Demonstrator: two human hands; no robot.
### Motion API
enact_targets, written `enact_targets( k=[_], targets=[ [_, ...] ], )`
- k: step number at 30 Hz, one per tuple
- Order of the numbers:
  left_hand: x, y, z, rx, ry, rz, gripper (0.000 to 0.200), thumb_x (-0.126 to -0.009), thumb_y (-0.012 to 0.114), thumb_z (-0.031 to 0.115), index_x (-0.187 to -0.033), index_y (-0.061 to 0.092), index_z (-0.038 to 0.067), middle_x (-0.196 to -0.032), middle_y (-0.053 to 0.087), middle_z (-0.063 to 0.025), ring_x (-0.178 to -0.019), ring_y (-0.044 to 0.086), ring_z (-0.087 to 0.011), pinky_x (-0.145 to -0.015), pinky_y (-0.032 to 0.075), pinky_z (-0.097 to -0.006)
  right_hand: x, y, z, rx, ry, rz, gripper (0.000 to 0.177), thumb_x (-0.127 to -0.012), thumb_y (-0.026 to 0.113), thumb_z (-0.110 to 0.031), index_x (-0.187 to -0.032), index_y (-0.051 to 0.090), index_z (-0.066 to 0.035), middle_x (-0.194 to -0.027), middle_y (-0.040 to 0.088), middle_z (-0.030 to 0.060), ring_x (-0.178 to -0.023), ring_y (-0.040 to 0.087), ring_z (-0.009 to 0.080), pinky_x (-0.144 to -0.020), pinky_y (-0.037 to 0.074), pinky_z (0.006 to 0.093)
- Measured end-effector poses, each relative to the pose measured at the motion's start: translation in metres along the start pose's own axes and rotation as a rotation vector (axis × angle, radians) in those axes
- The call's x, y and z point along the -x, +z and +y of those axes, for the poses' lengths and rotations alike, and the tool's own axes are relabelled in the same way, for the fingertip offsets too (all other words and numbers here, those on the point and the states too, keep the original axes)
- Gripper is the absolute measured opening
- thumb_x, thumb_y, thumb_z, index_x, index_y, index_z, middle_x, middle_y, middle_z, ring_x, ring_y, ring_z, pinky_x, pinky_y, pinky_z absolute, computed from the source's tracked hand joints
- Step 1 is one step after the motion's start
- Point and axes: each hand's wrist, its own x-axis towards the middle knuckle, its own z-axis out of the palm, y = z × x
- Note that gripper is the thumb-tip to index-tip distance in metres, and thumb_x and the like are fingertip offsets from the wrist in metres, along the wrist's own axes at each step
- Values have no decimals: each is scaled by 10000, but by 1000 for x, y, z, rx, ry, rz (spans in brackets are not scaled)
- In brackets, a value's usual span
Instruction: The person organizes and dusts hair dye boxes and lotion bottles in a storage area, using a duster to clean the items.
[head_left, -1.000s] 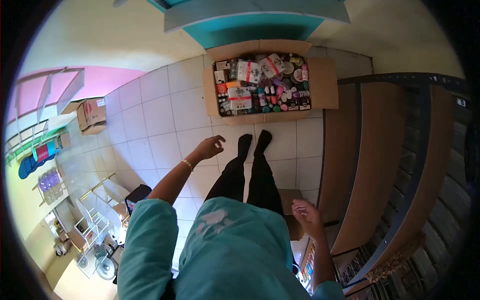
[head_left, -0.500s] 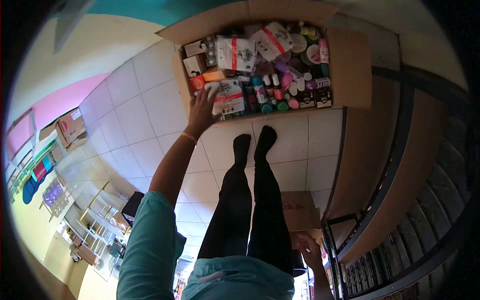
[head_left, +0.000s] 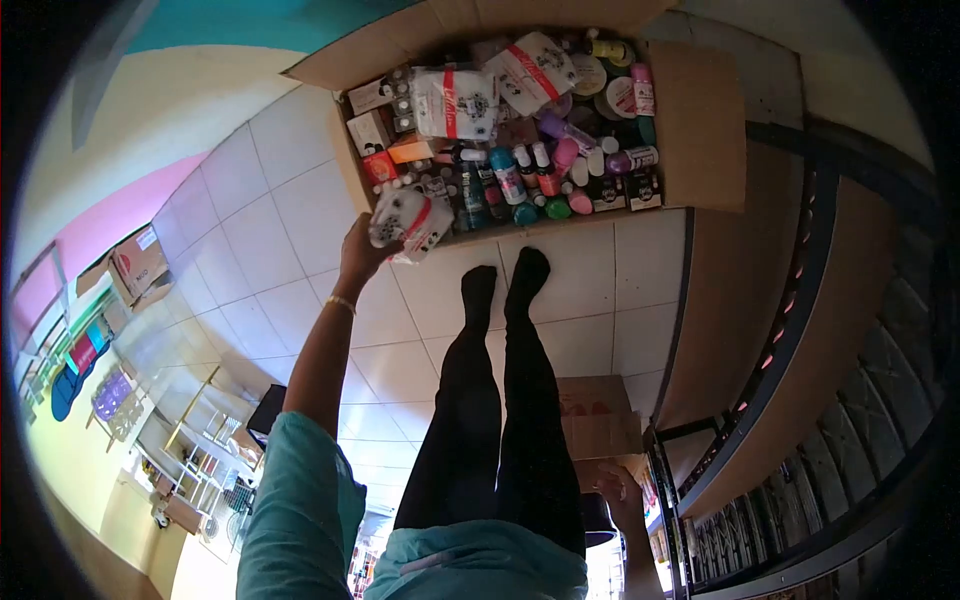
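Observation:
My left hand [head_left: 360, 252] is stretched forward and grips a white packet with a red band [head_left: 408, 221], lifted just outside the near left corner of an open cardboard box [head_left: 700, 120]. The box sits on the tiled floor and holds several bottles, jars and more white packets [head_left: 455, 103]. My right hand [head_left: 620, 492] hangs low by my side, resting on the edge of a small brown carton [head_left: 598, 415] behind my legs; I cannot see anything in it. My legs in black stand just before the box.
Empty wooden shelves in a dark metal frame [head_left: 800, 330] run along the right. A second cardboard box [head_left: 135, 262] stands far left by a pink wall. White wire racks [head_left: 190, 470] and a dark object lie at lower left. White tiled floor lies between.
My left hand reached into the box, took hold of the white packet and pulled it out over the near left corner. My head tilted forward, bringing the box closer. My right hand dropped to the small carton.

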Motion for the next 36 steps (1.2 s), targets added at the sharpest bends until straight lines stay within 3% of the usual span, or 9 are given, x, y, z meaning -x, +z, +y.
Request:
enact_targets(
  k=[1,5,12,16,19,22,23,27,36],
  targets=[
    [9,-3,-4,52,-56,66,559,-575,795,275,-978,475,56,-878,618,-134,-835,599,-298,-731,476,-359,-4,1,3,-27,-21,7,310,-831,586,-188,-1085,514,-24,-992,570,93,-877,568,154,-763,472,286],
    [20,-5,-38,348,-88,221,581,-621,785,236,-1060,450,53,-960,610,-111,-867,598,-209,-736,485,-328,-15,-3,-11,-44,-31,-17,286,-838,575,-202,-1076,546,-46,-954,594,94,-882,579,172,-762,461,292],
    [1,-17,-13,938,-151,187,450,-758,671,145,-1137,435,91,-1066,553,-63,-931,568,-174,-773,494,-344,-24,2,-27,-2,-23,-12,298,-833,585,-226,-1070,550,-49,-917,594,88,-847,580,167,-784,452,297],
    [-8,-22,14,1102,-145,236,434,-726,695,94,-1091,461,69,-981,595,-61,-892,585,-161,-756,497,-290,-25,3,-37,40,-51,-7,318,-830,588,-257,-1071,548,-55,-949,597,88,-877,582,175,-798,449,316],
    [-14,-18,13,1121,-146,203,473,-692,730,133,-1084,471,74,-992,596,-70,-896,585,-170,-763,490,-295,-28,4,-33,50,-56,5,319,-833,584,-251,-1080,541,-54,-954,595,89,-879,579,170,-801,447,319],
    [-23,-10,1,688,-113,274,536,-645,769,177,-1079,477,60,-1007,598,-85,-901,585,-180,-784,475,-297,-28,8,-34,-26,-31,-15,316,-837,579,-241,-1089,534,-54,-961,592,91,-882,578,169,-799,450,311],
    [-21,-5,0,453,-212,282,591,-614,790,205,-1084,475,32,-1020,599,-103,-913,583,-189,-805,461,-301,-29,10,-34,-22,-28,-13,315,-837,579,-234,-1092,531,-54,-964,591,90,-882,577,168,-796,451,305],
    [-21,17,-11,643,-227,187,596,-617,787,200,-1097,479,27,-1015,604,-99,-924,583,-192,-810,458,-304,-28,14,-25,-22,-37,2,309,-835,582,-206,-1097,525,-53,-958,587,83,-877,575,160,-782,455,283],
    [-18,50,4,282,-83,63,685,-586,791,315,-1126,472,41,-1013,603,-121,-937,581,-220,-823,445,-325,-27,15,-8,-119,-13,58,308,-830,585,-218,-1080,525,-49,-952,587,95,-902,570,182,-813,446,316]
  ],
)
